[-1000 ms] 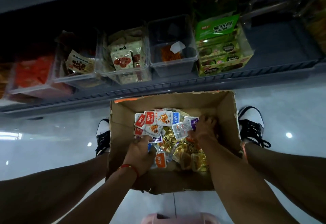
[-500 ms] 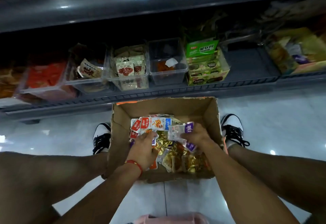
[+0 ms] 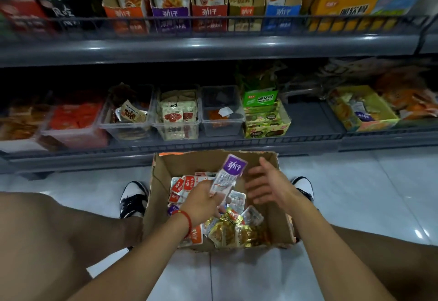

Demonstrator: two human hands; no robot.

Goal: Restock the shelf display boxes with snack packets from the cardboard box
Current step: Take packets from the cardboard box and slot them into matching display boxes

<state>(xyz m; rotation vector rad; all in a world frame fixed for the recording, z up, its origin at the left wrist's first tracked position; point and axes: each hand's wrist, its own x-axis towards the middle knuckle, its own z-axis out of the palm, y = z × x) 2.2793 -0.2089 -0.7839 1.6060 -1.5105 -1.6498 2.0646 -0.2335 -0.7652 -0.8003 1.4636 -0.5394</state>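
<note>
Crouching over the cardboard box [image 3: 163, 179] on the floor, the person has the left hand [image 3: 201, 202] raised above the heap, its fingers pinching the lower end of a purple-topped snack packet [image 3: 228, 173] so that it stands up and leans toward the shelf. Loose red, orange and gold packets [image 3: 227, 230] fill the box beneath it. Just right of the packet the right hand [image 3: 267, 184] hovers with fingers spread and nothing in it, apart from the packet and over the box's far right corner.

Such a packet is likely light, thin and slick-skinned, floppy when held at one end; a pinch nearer the middle or across a sealed edge would probably steady it, and hard squeezing could crush what is inside.

Above, the upper shelf holds upright display boxes, among them a purple display box [image 3: 171, 17] with matching lettering behind a low wire rail [image 3: 237, 22]. The packet would have to clear that rail and the torn cardboard rim. Open air between box and shelves looks ample for the lift.
</note>
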